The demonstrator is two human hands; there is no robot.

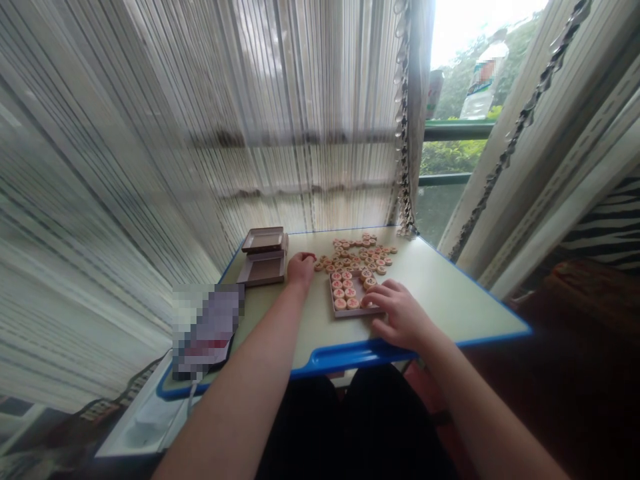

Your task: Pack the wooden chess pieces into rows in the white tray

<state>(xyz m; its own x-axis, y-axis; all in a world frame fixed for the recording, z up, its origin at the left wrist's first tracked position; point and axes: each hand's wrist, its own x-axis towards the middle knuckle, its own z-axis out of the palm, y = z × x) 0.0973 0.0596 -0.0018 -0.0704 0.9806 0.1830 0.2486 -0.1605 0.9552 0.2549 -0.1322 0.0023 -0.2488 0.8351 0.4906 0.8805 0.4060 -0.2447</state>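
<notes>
A shallow open box stands near the table's front edge, with round wooden Chinese chess pieces in it. Red-marked pieces fill two columns at its left; a few more lie at its right. My right hand reaches over the box's right side, thumb spread from the fingers, fingertips at a piece near the front. Beyond the box, loose Chinese chess pieces are scattered. My left hand is at the left edge of that scatter, fingers curled together; what they hold, if anything, is hidden.
Two more shallow boxes, one upper and one lower, sit at the table's back left. A blurred-out flat object lies at the left edge, a white cable below it. The pale table has a raised blue rim; curtains hang behind.
</notes>
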